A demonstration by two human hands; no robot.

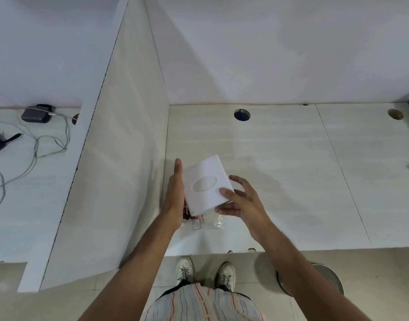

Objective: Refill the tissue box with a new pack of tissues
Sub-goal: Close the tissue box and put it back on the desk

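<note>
A white tissue box point(204, 172) with an oval slot on top is held tilted above the desk, near the left partition. My left hand point(174, 195) lies flat against its left side, fingers straight. My right hand point(238, 200) grips its lower right corner, thumb on the top face. Beneath the box lies a clear plastic tissue pack point(200, 222) with a printed label, mostly hidden by the box and my left hand.
A pale desk point(280, 181) with two round cable holes point(242, 114) stands against a white wall. A tall partition point(120, 158) bounds it on the left; beyond it lie chargers and cables point(36, 114). A round metal bin point(324, 281) stands on the floor by my feet.
</note>
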